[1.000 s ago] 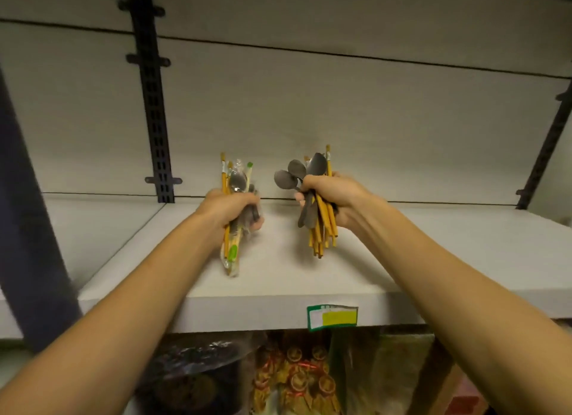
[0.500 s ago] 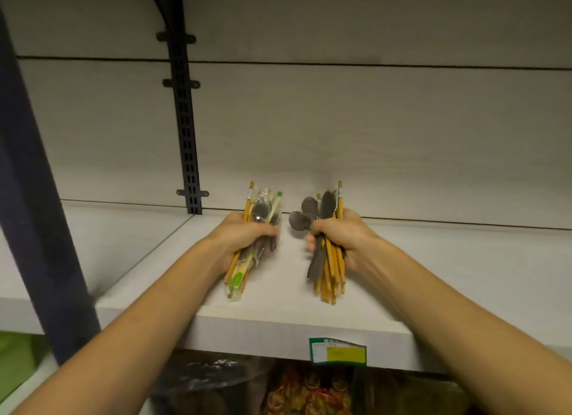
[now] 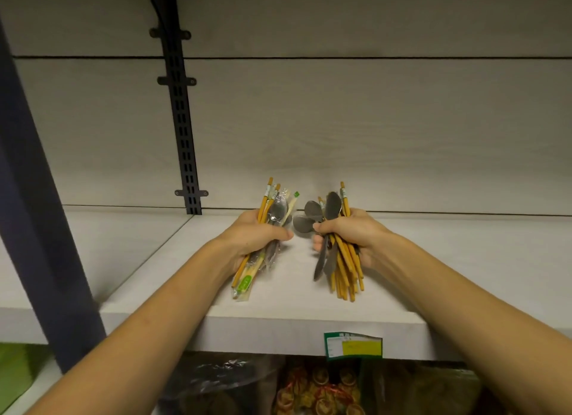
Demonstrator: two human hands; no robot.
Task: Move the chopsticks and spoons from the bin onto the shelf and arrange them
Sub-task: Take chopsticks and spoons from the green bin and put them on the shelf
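Both hands sit lower over the shelf (image 3: 309,318) than before.
Left hand (image 3: 257,235) grips wrapped chopsticks (image 3: 247,278); right hand (image 3: 349,232) clutches spoons (image 3: 312,216) and loose chopsticks (image 3: 346,269); seemingly nothing laid down or arranged yet.

A pale wood-grain shelf (image 3: 309,309) spans mid-frame, with a green-yellow label (image 3: 353,345) on its front edge at lower centre-right.

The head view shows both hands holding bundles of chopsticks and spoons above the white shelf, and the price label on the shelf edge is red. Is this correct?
Not quite: the price label is green and yellow, not red, as the head view shows. The rest holds: the left hand and the right hand each grip a bundle of chopsticks and spoons above the white shelf.
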